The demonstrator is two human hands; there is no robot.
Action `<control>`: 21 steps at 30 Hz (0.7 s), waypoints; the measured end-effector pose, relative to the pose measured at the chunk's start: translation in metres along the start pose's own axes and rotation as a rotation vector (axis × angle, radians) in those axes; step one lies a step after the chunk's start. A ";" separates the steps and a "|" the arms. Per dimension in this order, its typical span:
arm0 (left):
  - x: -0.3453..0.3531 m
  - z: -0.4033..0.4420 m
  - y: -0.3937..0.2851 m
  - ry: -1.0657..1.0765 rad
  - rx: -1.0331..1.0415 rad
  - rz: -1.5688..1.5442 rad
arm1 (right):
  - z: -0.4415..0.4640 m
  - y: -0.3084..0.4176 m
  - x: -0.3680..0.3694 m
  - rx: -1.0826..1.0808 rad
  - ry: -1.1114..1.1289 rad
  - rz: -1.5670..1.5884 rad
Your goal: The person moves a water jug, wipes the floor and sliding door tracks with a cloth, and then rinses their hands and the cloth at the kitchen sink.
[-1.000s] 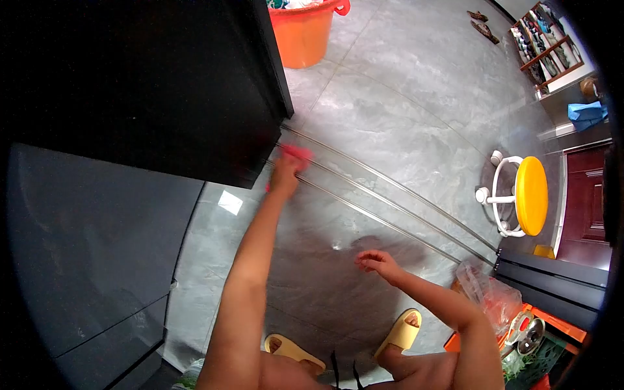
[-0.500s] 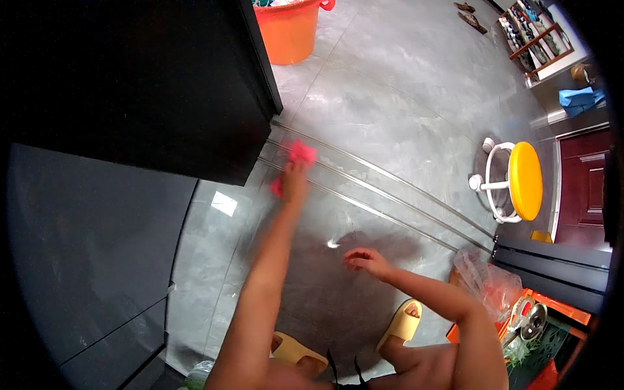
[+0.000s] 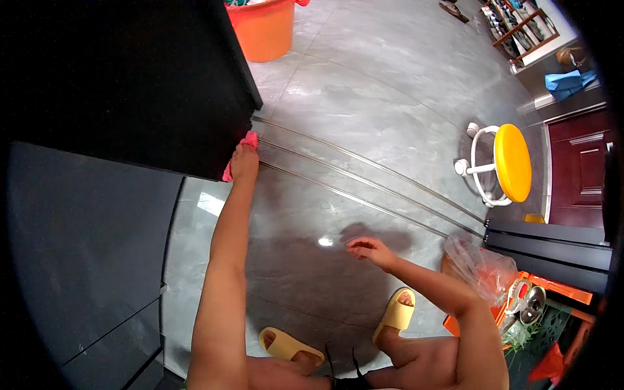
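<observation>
A pink cloth [image 3: 249, 139] is bunched under my left hand [image 3: 245, 161], whose fingers are pressed round it against the lower edge of the black panel [image 3: 162, 97]. Beside that hand, thin metal floor tracks [image 3: 364, 161] run from the panel toward the lower right. Above the grey floor, my right hand [image 3: 369, 249] hangs with its fingers loosely curled and parted, holding nothing.
An orange bucket [image 3: 263, 31] stands at the top. To the right are a yellow-seated stool [image 3: 513, 162], dark sliding panels [image 3: 549, 244], a clear plastic bag [image 3: 478, 266] and orange crates [image 3: 562, 287]. Yellow slippers [image 3: 398, 311] are on my feet.
My left hand and the pink cloth first moved right along the tracks, then back left to the black panel's edge. The view has turned, shifting the bucket and stool leftward.
</observation>
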State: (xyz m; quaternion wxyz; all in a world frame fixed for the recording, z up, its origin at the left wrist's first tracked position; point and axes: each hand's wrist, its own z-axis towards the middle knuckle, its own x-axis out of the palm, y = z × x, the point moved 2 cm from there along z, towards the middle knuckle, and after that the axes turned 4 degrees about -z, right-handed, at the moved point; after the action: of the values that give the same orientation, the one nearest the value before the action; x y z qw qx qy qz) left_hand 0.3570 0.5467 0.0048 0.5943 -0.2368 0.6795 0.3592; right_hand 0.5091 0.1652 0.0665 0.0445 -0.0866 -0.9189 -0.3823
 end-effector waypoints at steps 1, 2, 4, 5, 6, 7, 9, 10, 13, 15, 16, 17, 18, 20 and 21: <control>0.000 -0.003 -0.005 -0.022 -0.049 -0.009 | -0.004 -0.002 -0.002 0.026 0.000 -0.015; 0.000 -0.003 -0.009 -0.027 -0.095 -0.086 | -0.006 -0.004 -0.006 0.032 -0.007 0.002; -0.010 -0.010 -0.018 -0.020 -0.184 -0.236 | -0.013 -0.011 -0.007 0.053 -0.015 0.047; -0.010 -0.013 -0.031 -0.150 -0.086 -0.269 | -0.015 -0.015 -0.007 0.064 -0.020 0.032; -0.006 -0.018 -0.050 -0.279 0.007 -0.303 | -0.014 -0.017 -0.009 0.076 -0.022 0.013; -0.006 -0.021 -0.069 -0.411 0.101 -0.337 | -0.013 -0.017 -0.011 0.084 -0.026 -0.006; -0.010 -0.035 -0.110 -0.412 0.098 -0.450 | -0.010 -0.015 -0.009 0.053 -0.033 0.009; -0.015 -0.044 -0.131 -0.234 0.079 -0.590 | -0.008 -0.013 -0.009 0.038 -0.036 0.011; -0.028 -0.070 -0.195 -0.164 0.147 -0.781 | -0.002 -0.007 -0.006 -0.070 0.021 -0.025; -0.037 -0.077 -0.215 -0.145 0.290 -0.970 | -0.005 0.003 -0.001 -0.119 0.020 0.053; -0.043 -0.079 -0.221 -0.134 0.365 -1.061 | -0.009 0.009 0.000 -0.144 0.019 0.094; -0.044 -0.075 -0.224 -0.013 0.373 -1.235 | -0.014 0.012 -0.003 -0.141 -0.003 0.094; -0.038 -0.069 -0.225 0.116 0.381 -1.403 | -0.018 0.015 -0.005 -0.138 -0.026 0.098; -0.041 -0.061 -0.217 0.084 0.430 -1.515 | -0.029 0.015 -0.013 -0.142 -0.086 0.137; -0.049 -0.055 -0.203 0.023 0.404 -1.515 | -0.036 0.011 -0.017 -0.149 -0.128 0.181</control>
State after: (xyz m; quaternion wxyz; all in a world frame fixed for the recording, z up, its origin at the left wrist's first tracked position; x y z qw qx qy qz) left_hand 0.4832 0.3714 0.0123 0.7018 -0.5270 0.3910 -0.2771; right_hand 0.5290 0.1456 0.0968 0.0136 -0.1963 -0.8773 -0.4378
